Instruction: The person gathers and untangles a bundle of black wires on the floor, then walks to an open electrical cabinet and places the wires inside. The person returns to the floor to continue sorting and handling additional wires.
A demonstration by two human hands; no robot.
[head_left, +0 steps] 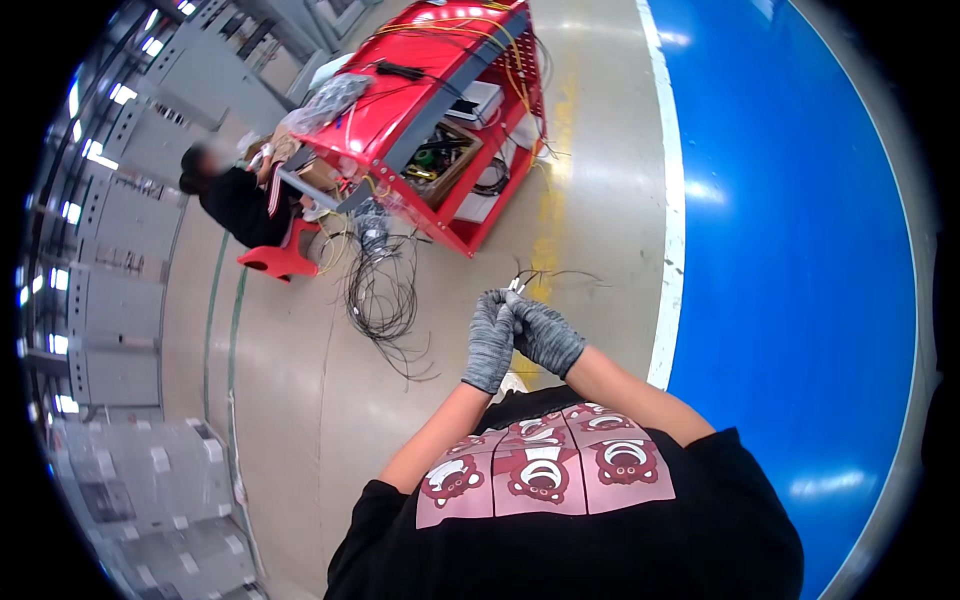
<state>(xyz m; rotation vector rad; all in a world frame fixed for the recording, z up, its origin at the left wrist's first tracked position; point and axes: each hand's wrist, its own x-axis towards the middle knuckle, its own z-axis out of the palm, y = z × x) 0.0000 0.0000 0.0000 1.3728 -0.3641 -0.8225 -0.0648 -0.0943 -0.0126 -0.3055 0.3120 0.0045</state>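
Note:
Both hands wear grey knitted gloves and meet in front of my body. My left hand (488, 343) is closed, its fingertips pinching thin black wires (536, 273) with small white pieces (516, 284) near the fingertips. My right hand (548, 335) presses its closed fingers against the same spot, touching the left fingertips. Loose wire ends spread out beyond the hands, some toward the right. Exactly how the wires lie between the fingers is hidden by the gloves.
A red cart (357, 128) with cables and a toolbox stands ahead. Coiled black cables (384, 300) lie on the floor. To the left, a person (236, 205) sits on a red chair (280, 262). Wrapped boxes (150, 470) are stacked at lower left; blue flooring (790, 280) is right.

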